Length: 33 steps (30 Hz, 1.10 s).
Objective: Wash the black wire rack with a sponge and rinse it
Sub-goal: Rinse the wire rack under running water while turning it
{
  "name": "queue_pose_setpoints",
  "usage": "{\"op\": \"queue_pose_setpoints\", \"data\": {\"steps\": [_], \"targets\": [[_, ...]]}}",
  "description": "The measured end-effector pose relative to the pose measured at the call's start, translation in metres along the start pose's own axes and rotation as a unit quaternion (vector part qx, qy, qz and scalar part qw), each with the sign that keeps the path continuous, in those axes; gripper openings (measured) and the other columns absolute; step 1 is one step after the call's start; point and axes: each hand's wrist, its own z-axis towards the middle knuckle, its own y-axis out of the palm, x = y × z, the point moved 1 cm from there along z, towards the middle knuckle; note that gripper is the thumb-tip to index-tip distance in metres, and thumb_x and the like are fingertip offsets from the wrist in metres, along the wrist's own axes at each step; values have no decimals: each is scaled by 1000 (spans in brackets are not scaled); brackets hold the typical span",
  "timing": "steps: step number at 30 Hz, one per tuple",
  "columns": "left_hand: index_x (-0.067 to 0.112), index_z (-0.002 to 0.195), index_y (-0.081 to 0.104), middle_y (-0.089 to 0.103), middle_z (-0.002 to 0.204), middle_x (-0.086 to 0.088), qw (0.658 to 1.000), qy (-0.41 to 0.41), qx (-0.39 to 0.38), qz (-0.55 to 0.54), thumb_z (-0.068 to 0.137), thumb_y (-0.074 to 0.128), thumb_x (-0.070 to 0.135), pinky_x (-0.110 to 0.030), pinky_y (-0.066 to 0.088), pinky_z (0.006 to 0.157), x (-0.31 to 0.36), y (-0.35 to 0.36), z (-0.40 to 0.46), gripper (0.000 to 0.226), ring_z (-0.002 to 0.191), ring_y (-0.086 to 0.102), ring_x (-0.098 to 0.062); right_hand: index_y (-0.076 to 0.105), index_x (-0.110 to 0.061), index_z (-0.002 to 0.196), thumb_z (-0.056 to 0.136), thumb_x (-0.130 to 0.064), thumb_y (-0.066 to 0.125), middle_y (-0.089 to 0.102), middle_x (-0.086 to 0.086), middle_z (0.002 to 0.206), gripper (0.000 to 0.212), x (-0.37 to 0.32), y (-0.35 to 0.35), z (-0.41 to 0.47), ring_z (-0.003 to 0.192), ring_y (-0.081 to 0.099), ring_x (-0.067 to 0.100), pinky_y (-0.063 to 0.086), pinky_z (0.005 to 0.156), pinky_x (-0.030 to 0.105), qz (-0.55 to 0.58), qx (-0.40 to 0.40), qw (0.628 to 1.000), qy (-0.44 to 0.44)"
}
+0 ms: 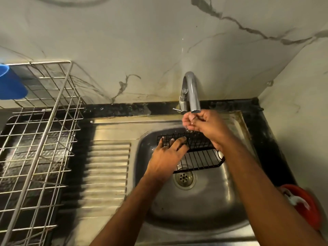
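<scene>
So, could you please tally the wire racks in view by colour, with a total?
Black: 1, the black wire rack in the sink, with the left hand resting on it.
Silver: 1, the large dish rack on the counter.
Total: 2

the black wire rack [198, 157] lies in the steel sink basin [195, 210], toward its far side, just beyond the drain [185, 177]. it is a shallow tray of thin parallel wires (glossy, dark-coated) with a raised rim. its near edge reaches over the drain's far edge; its left part is hidden under a hand.
</scene>
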Motion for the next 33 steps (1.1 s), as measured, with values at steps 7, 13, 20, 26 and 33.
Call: {"op": "queue_pose_setpoints", "data": {"steps": [7, 13, 20, 26, 33], "targets": [[21, 149, 41, 14, 168, -2, 998, 45, 28, 14, 95, 55, 5, -61, 22, 120, -11, 12, 13, 58, 143, 41, -38, 71, -13, 118, 96, -15, 63, 69, 2, 120, 23, -7, 0, 61, 110, 64, 16, 47, 95, 27, -268, -37, 957, -101], [16, 137, 58, 42, 157, -9, 994, 75, 60, 50, 82, 76, 10, -62, 41, 108, -18, 22, 18, 58, 122, 62, -40, 65, -12, 127, 101, -17, 54, 64, 2, 126, 28, 12, 17, 94, 116, 59, 10, 44, 96, 9, -263, -166, 945, -103], [16, 139, 57, 41, 158, -5, 994, 72, 70, 41, 85, 70, 6, -61, 40, 109, -21, 20, 17, 56, 123, 62, -39, 72, -15, 99, 97, -22, 57, 73, 4, 101, 17, 18, 1, 85, 93, 68, 15, 53, 93, 40, -56, -46, 996, -42], [23, 158, 26, 6, 169, 3, 999, 41, -5, 35, 95, 47, 0, -51, 19, 123, -19, 7, 10, 70, 141, 45, -29, 70, -19, 113, 100, -14, 52, 73, -3, 103, 22, 17, -2, 73, 102, 68, 20, 52, 94, 34, -78, -39, 996, 6], [26, 146, 49, 34, 162, 6, 996, 26, 48, 71, 84, 61, -1, -32, 56, 63, -18, -9, -18, 69, 77, 71, -23, 66, -20, 106, 103, -50, 40, 60, -4, 82, 40, 44, -28, -27, 78, 58, 15, 44, 68, 30, -246, 81, 966, 6]]}}
